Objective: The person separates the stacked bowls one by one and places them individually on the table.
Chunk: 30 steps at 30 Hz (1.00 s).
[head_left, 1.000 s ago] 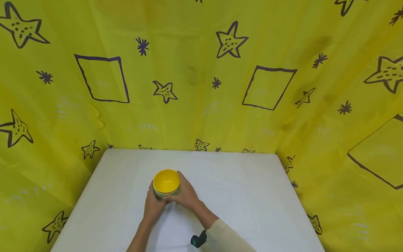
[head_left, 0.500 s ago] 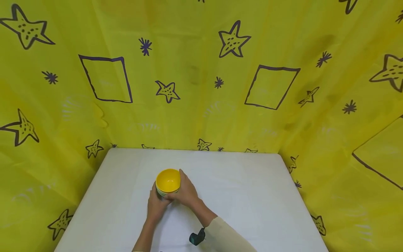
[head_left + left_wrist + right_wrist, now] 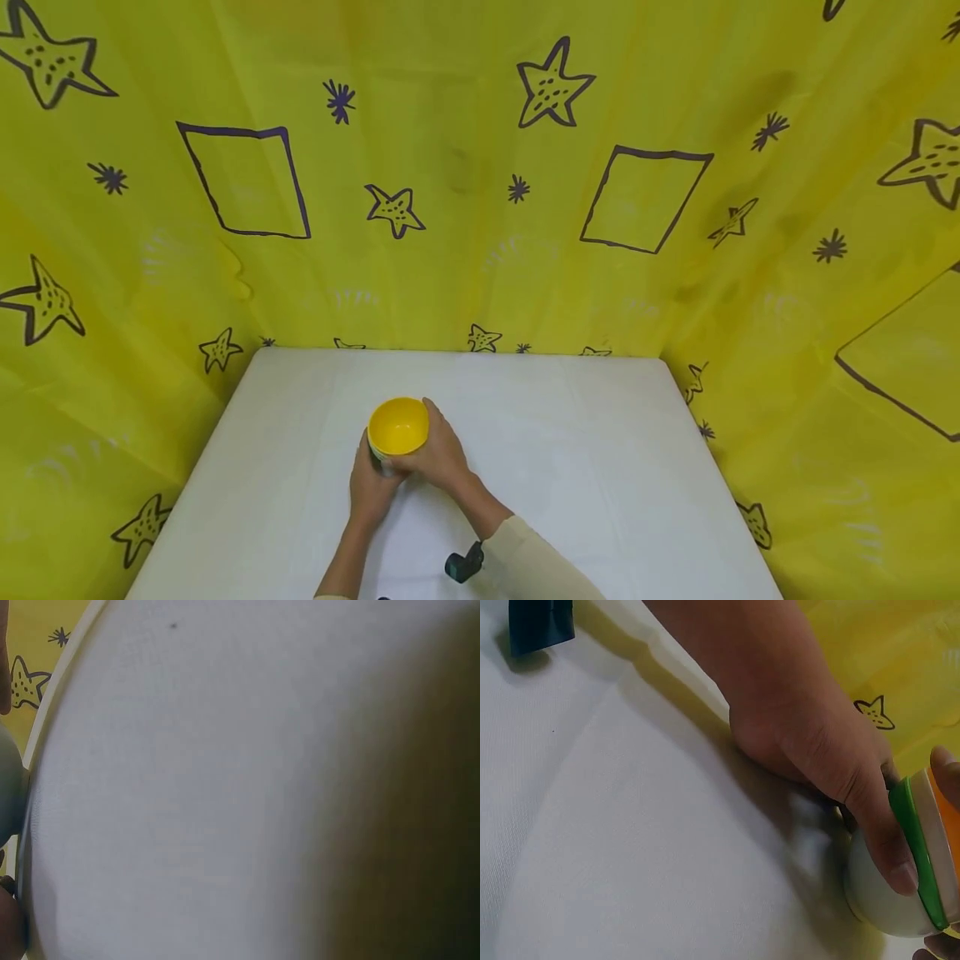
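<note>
A nested stack of bowls, yellow on top with green, white and orange rims showing in the right wrist view, stands on the tabletop left of centre, well away from every edge. The left hand cups its near left side, the right hand wraps its right side, both clasping it. Judging by this, the stack is gathered but none of the bowls is lifted free yet.

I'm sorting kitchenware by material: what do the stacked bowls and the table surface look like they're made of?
The stacked bowls, held between the left hand and right hand, look like smooth plastic or melamine: thin nested rims in solid yellow, green, white and orange, with a soft sheen. The table seems covered in matte white cloth; a fine weave shows up close.
</note>
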Available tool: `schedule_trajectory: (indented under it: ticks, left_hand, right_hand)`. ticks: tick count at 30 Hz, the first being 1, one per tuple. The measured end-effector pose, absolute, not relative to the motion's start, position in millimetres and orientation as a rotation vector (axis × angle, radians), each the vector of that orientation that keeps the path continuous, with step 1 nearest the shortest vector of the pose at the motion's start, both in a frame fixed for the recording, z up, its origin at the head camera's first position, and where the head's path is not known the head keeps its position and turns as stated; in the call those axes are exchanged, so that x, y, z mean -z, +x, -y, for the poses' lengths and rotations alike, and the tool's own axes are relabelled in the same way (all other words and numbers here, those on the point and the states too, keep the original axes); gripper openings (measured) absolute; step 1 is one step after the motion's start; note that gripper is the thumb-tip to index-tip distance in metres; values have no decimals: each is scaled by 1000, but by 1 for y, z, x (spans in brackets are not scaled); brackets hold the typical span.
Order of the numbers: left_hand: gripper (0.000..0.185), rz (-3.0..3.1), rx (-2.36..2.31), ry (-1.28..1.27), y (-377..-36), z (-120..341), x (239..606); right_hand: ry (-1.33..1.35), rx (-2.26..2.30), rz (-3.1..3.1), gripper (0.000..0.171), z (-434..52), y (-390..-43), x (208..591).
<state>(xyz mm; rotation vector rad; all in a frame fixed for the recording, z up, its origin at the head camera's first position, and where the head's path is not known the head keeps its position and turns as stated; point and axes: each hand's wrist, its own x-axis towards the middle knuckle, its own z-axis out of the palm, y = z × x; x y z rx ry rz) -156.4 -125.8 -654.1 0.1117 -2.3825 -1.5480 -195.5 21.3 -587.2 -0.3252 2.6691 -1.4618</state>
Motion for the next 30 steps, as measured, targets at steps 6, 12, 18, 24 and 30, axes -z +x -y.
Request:
schedule_trajectory:
  ticks: [6,12,18,24,30]
  left_hand:
    - [97,2354,1542,111,-159,127,657]
    - [97,2358,1590,144,-159,125,656]
    - [98,2400,1539,179,-161,122,655]
    - [99,2410,1520,198,-161,121,654]
    - [100,2426,1539,243,-161,121,655]
  right_hand:
    - [-366,1473,-2687,120,-21,-199,586]
    - [-394,1512,-2670,114,-24,-202,586]
    - [-360,1533,-2676,119,-25,-203,586]
    - [-370,1591,-2664,117,-26,-203,584]
    - [-356,1703,-2643,116,-29,-201,575]
